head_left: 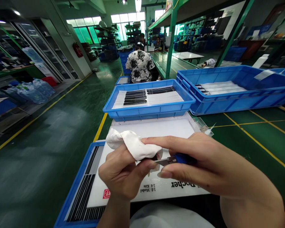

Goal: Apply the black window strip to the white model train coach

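My left hand point(122, 172) is closed around a crumpled white cloth point(131, 144), pinching it against the metal tip of a small tool. My right hand point(199, 161) grips that tool point(174, 159), which has a blue handle and a thin metal blade or tip. Both hands hover above a white printed board point(156, 129) that lies across a blue tray point(78, 186) with black strips along its left side.
Ahead sits a blue tray point(147, 109) of black and white strips, and a larger blue bin point(235, 101) stands to its right on the green table. A small clear plastic box point(204, 126) lies beside the board. A person in a patterned shirt point(139, 65) sits further ahead.
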Tool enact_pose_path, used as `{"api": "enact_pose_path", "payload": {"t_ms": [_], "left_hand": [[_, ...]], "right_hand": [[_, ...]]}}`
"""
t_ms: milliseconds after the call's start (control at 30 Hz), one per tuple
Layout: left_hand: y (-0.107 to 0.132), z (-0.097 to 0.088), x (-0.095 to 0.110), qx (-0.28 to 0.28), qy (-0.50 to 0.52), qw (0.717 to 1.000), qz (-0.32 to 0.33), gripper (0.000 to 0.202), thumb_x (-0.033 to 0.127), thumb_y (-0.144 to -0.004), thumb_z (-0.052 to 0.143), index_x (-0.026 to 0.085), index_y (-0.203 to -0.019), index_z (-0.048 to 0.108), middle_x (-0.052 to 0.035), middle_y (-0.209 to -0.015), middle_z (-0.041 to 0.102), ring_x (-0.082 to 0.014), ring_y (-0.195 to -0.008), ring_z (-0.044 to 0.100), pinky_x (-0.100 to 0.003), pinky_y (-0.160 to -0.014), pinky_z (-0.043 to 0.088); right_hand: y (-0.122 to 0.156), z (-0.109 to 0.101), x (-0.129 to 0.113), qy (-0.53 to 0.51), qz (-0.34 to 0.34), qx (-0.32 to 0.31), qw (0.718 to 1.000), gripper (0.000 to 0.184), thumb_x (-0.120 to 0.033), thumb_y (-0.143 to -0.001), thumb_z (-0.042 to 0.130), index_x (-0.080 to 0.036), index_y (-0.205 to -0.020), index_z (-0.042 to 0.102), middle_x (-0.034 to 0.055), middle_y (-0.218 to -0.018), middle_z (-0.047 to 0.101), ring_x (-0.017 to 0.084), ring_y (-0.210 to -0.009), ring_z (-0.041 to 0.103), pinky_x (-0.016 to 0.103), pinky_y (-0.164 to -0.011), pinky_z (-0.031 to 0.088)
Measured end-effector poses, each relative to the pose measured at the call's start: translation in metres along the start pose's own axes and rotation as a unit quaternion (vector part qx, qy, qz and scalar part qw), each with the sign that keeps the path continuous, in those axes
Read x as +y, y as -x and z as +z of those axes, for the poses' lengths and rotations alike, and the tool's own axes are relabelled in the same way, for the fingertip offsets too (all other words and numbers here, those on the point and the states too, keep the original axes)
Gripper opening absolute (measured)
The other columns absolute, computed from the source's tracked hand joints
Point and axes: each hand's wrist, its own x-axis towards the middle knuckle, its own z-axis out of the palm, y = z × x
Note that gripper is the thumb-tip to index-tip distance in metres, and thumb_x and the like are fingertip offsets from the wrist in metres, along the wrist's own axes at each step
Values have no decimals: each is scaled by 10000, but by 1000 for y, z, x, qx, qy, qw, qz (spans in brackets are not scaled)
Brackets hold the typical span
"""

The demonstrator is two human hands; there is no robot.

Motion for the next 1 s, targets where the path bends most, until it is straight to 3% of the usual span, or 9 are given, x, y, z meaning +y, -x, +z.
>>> {"api": "enact_pose_path", "payload": {"t_ms": [333,533,1000], "left_hand": [[-3,-1,-1,-16,15,999,26,270,261,-913,801,311,-1178,825,12,-729,765,-129,-523,618,-280,-485,475],[-2,-2,-1,-14,6,1000,18,271,257,-893,821,295,-1161,831,20,-705,745,-141,-564,647,-288,-527,499],[-2,-1,0,-15,12,999,32,289,266,-913,812,303,-1199,819,8,-821,809,-131,-603,681,-267,-555,529]], "right_hand": [[0,0,-1,22,3,4,1000,432,-284,-1088,664,-126,-1488,627,-102,-611,468,68,-487,370,156,-473,312],[2,1,0,4,7,4,1000,449,-307,-1082,680,-163,-1502,614,-79,-670,581,74,-532,434,163,-524,341],[4,4,1,-8,13,4,1000,469,-317,-1074,698,-202,-1519,605,-86,-693,589,58,-555,494,140,-552,371]]}}
